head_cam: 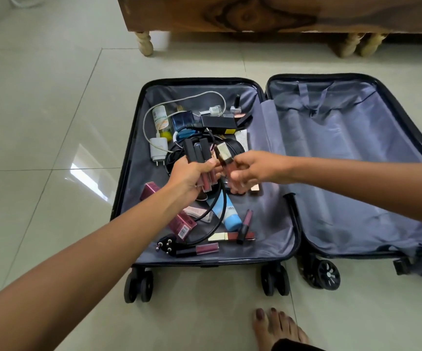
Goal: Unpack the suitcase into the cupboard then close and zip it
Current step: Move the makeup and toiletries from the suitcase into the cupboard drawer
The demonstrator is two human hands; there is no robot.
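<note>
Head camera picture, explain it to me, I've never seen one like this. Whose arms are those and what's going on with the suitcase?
The single picture comes from a camera worn on a person's head, looking down, so the arms are the wearer's own. An open suitcase lies flat on a tiled floor. Its left half holds small things: a white charger, a blue tube, a black power cable, boxes and lip glosses. Its right half shows only lining. The left hand grips a bundle of lip glosses; the right hand pinches a gold-capped one beside it. A bare foot shows below.
</note>
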